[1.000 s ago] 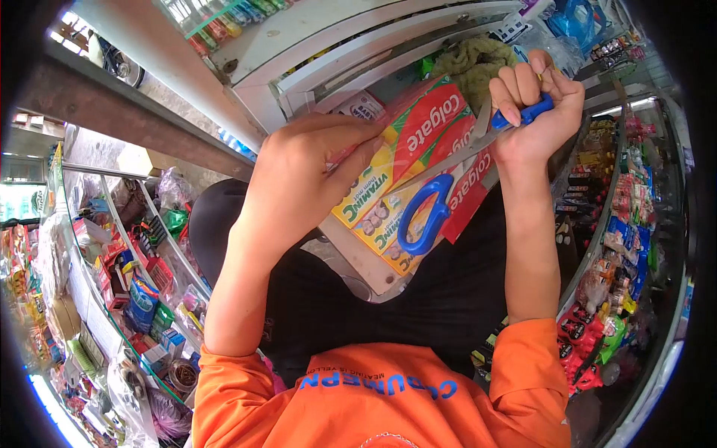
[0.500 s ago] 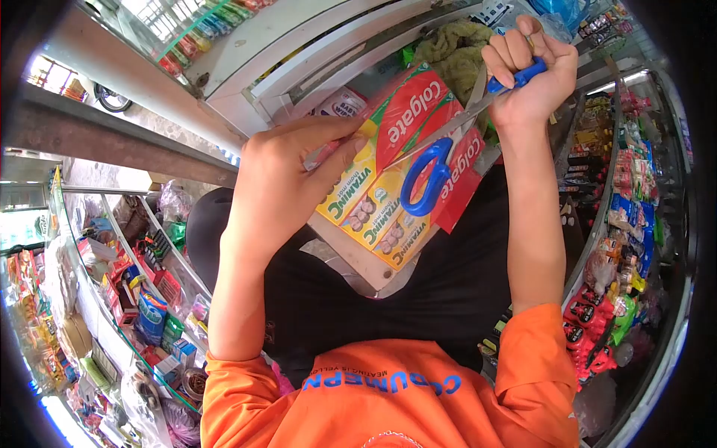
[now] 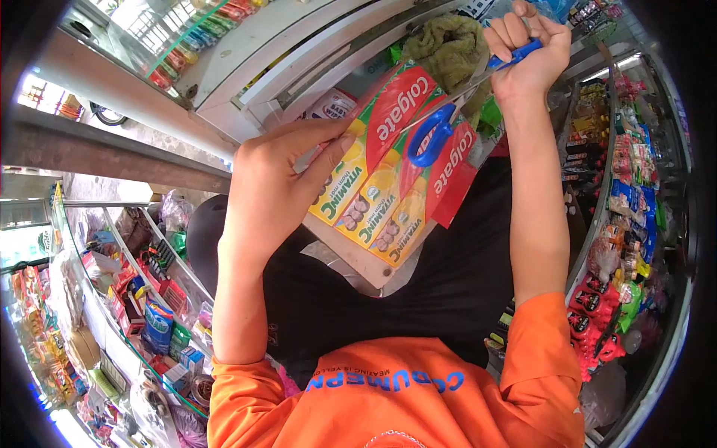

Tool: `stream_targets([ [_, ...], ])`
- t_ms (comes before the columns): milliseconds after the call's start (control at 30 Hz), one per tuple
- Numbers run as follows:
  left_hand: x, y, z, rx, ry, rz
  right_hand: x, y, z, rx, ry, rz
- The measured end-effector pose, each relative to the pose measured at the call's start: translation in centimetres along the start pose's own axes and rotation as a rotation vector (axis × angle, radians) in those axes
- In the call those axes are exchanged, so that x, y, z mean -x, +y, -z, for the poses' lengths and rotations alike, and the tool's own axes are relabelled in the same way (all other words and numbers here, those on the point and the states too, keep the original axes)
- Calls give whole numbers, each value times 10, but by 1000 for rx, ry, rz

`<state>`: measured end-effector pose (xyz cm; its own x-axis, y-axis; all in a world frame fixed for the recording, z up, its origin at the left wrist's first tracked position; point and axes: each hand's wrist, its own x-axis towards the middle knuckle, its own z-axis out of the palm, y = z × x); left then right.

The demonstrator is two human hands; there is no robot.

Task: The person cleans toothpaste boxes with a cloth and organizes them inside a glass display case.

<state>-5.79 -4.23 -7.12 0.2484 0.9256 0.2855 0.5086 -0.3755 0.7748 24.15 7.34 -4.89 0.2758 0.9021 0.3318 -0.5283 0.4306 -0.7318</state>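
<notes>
My left hand (image 3: 272, 183) is closed on the left edge of a pack of red and yellow Colgate toothpaste boxes (image 3: 385, 164), which looks covered in shiny clear plastic. My right hand (image 3: 532, 63), up at the upper right, is closed around one blue handle of a pair of scissors (image 3: 432, 138). They are spread wide: the other blue loop hangs over the red part of the boxes, and a blade lies along them. A pale board (image 3: 358, 269) shows beneath the pack, between my black-trousered legs.
A crumpled olive cloth (image 3: 446, 48) and a baby wipes pack (image 3: 331, 104) lie beyond the boxes. Glass cases with packaged goods (image 3: 160, 325) stand on the left, and more shelved goods (image 3: 624, 216) on the right. A metal beam (image 3: 112, 142) crosses the upper left.
The hanging blue loop of the scissors has moved slightly up across the boxes. My right hand has shifted slightly up and left, still gripping its handle; my left hand keeps its hold.
</notes>
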Motion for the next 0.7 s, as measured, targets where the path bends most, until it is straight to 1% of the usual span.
stream_targets([
  [33, 0, 0, 0, 10, -1, 9, -7, 3, 12, 0, 2, 3],
  [100, 0, -2, 0, 4, -1, 2, -22, 13, 42, -456, -313, -119],
  [133, 0, -2, 0, -2, 0, -1, -17, 8, 32, -455, -311, -116],
  [200, 0, 0, 1, -7, -6, 8, -5, -8, -2, 67, 72, 54],
  [333, 0, 1, 1, -19, -16, 15, -12, -12, -1, 98, 31, 100],
  [400, -1, 1, 1, -11, -14, 14, -21, -13, -2, 124, -43, 101],
  [533, -1, 3, -1, 2, -5, 32, -35, -11, -2, 136, -17, 113],
  [600, -2, 1, -2, -6, -1, 8, -43, -9, 3, 175, -41, 85],
  [667, -2, 0, -2, -13, 4, -14, -50, -9, 3, 170, -50, 92],
  [700, -2, 1, -2, -12, 0, -13, -54, -10, 4, 223, -62, 108],
])
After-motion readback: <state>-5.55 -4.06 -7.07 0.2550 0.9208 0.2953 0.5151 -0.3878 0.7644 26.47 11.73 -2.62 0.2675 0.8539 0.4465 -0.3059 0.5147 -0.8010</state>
